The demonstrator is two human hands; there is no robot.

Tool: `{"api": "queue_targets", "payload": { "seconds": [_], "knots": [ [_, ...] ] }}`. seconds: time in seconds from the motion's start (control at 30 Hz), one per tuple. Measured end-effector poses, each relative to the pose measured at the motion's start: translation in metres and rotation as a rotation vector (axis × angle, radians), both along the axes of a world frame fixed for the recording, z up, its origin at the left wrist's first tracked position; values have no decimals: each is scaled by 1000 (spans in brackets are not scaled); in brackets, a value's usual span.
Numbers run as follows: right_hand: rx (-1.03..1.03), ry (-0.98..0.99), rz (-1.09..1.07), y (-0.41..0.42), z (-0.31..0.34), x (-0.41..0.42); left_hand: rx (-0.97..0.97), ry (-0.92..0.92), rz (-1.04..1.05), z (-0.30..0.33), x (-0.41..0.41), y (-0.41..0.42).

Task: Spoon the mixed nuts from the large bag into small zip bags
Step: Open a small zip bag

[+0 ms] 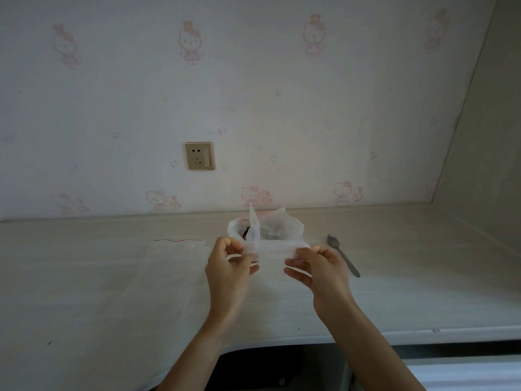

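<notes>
A pale wood-grain countertop (98, 292) carries clear zip bags (172, 266) at nine o'clock, a large bag (282, 224) at centre, a spoon (342, 253) at three o'clock.

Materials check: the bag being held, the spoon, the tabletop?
Small clear bag: thin, soft plastic film; see-through and creased, pinched by left hand and right hand. Grey spoon: likely metal, with a dull sheen. Pale table: probably wood-grain laminate, matte with faint streaks.

Left hand (227, 266) and right hand (321, 270) pinching a zip bag (272, 249) mid-worktop (98, 292), big bag (277, 227) behind, spoon (342, 253) right, zip bags (172, 266) left
</notes>
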State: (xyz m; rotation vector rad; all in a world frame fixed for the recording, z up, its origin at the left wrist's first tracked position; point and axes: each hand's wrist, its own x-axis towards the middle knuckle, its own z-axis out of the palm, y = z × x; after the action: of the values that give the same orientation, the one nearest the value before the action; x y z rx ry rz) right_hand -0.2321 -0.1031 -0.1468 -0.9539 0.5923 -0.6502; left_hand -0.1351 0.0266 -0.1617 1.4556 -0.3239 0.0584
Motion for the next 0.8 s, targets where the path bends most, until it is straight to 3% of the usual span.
{"api": "queue_targets", "payload": {
  "seconds": [0.13, 0.3, 0.5, 0.8],
  "knots": [
    [189, -116, 108, -4, -4, -3, -246, 387, -148, 6, 0, 3],
    [361, -250, 222, -8, -7, -2, -370, 645, -380, 13, 2, 10],
    [307, -247, 305, -9, -11, -2, -342, 664, -512, 14, 5, 15],
    [278, -145, 347, -10, -4, 3, -278, 751, -476, 15, -3, 8]
  ]
}}
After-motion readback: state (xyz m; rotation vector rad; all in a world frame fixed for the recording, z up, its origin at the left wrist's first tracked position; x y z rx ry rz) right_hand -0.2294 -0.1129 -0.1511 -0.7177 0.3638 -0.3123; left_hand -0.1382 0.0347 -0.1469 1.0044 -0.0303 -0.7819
